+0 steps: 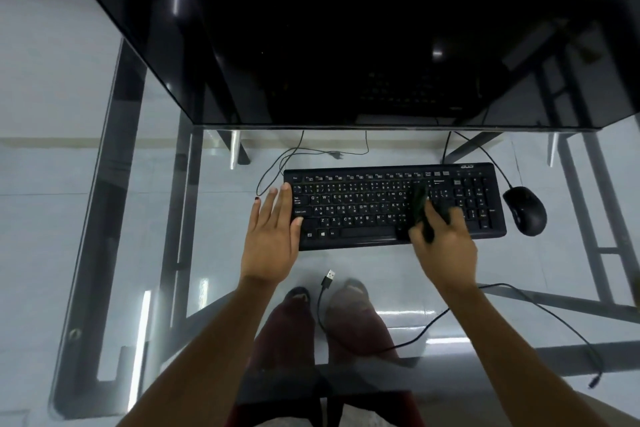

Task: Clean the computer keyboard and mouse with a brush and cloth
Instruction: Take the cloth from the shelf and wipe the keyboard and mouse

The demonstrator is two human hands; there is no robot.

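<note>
A black keyboard lies on the glass desk. My left hand rests flat on its left end, fingers spread, pinning it down. My right hand grips a dark brush, blurred with motion, whose bristles touch the keys right of the letter block. A black mouse sits just right of the keyboard, untouched. No cloth is in view.
A black monitor looms over the back of the desk. A loose USB plug and its cable lie on the glass near the front edge. My legs and feet show through the glass below.
</note>
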